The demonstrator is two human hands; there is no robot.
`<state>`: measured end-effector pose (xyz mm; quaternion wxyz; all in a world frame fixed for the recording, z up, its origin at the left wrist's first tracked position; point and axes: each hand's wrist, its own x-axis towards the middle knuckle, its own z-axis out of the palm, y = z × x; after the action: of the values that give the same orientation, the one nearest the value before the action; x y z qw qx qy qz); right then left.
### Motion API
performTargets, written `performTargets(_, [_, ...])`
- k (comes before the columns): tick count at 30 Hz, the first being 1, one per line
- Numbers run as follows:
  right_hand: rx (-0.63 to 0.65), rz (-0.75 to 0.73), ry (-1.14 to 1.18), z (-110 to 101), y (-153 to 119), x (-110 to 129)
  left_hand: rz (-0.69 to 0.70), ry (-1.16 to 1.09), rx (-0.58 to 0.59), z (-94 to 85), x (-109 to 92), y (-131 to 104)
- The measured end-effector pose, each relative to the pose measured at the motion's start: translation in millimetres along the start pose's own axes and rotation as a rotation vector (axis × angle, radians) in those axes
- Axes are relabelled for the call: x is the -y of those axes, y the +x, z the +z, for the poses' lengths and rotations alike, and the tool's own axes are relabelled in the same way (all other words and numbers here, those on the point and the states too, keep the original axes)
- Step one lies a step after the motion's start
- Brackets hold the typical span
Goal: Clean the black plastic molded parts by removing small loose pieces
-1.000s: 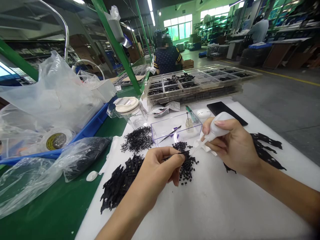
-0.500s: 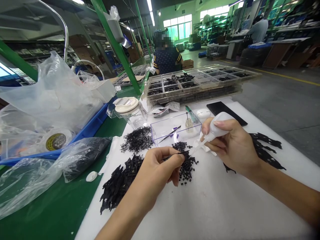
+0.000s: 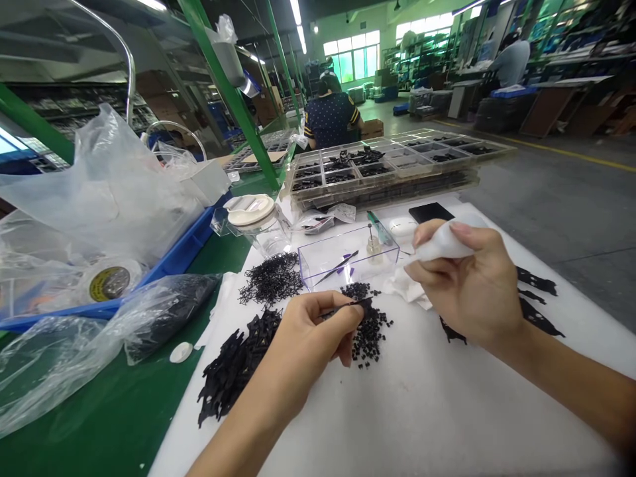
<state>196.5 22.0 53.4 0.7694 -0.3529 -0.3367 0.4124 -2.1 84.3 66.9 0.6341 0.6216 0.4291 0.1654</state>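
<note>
A thin black part (image 3: 362, 301) is pinched between the thumb and fingers of my left hand (image 3: 318, 331), above a pile of tiny black pieces (image 3: 370, 338). My right hand (image 3: 470, 278) is closed round a white squeeze bottle (image 3: 444, 242), its thin nozzle pointing left over a crumpled white tissue (image 3: 410, 289). Flat black parts lie heaped (image 3: 238, 364) beside my left forearm. Behind them is a tangle of thin black pieces (image 3: 271, 277). More flat black parts (image 3: 539, 318) lie beyond my right wrist.
A clear box (image 3: 322, 255) holds tweezers and a small glass jar (image 3: 373, 246). Behind stand a lidded clear jug (image 3: 253, 215) and a compartment tray (image 3: 392, 177). At left, a blue bin (image 3: 173, 265) holds plastic bags. A person (image 3: 330, 119) sits farther back.
My right hand has moved right with the bottle, away from the black part, and the bottle lies more level. My left hand has barely moved; the part in it now appears edge-on.
</note>
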Motion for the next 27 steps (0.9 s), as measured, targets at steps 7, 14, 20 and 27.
performTargets(7, [0.022,-0.051,-0.077,-4,6,-3,0.034,0.027,-0.059,-2.0,-3,3])
performTargets(14, [0.166,-0.04,-0.503,-5,-8,11,0.125,0.01,-0.141,-11.3,-24,-10])
performTargets(20, [0.313,0.135,-0.825,-14,-86,-8,0.204,0.01,-0.133,-16.8,-32,-24])
performTargets(27, [0.22,-0.001,-0.927,-23,-107,-30,0.31,0.016,-0.124,-12.5,-37,-35])
